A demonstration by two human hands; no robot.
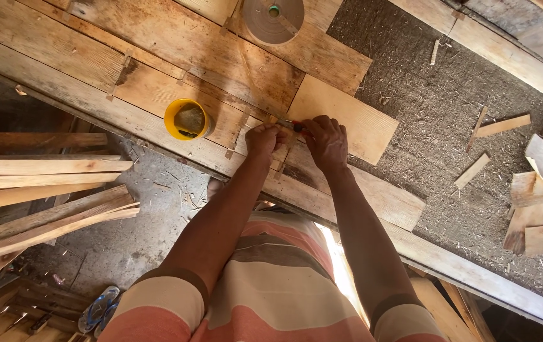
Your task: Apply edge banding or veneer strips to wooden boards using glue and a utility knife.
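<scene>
The workbench of rough boards is the landmark. On it, at its near edge, lies a pale wood panel — stiff, light, probably splintery, best gripped by its long edges. Across it runs a thin strip, likely flimsy and quick to bend. Both hands meet there: the left hand is closed, pinching the strip; the right hand grips a small red-tipped tool, mostly hidden. A yellow cup stands left; its contents are unclear. The tape roll is cut off.

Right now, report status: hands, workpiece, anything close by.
Left hand and right hand together, pinching a tape strip on the boards. Yellow pot left of hands. Tape roll above.
</scene>
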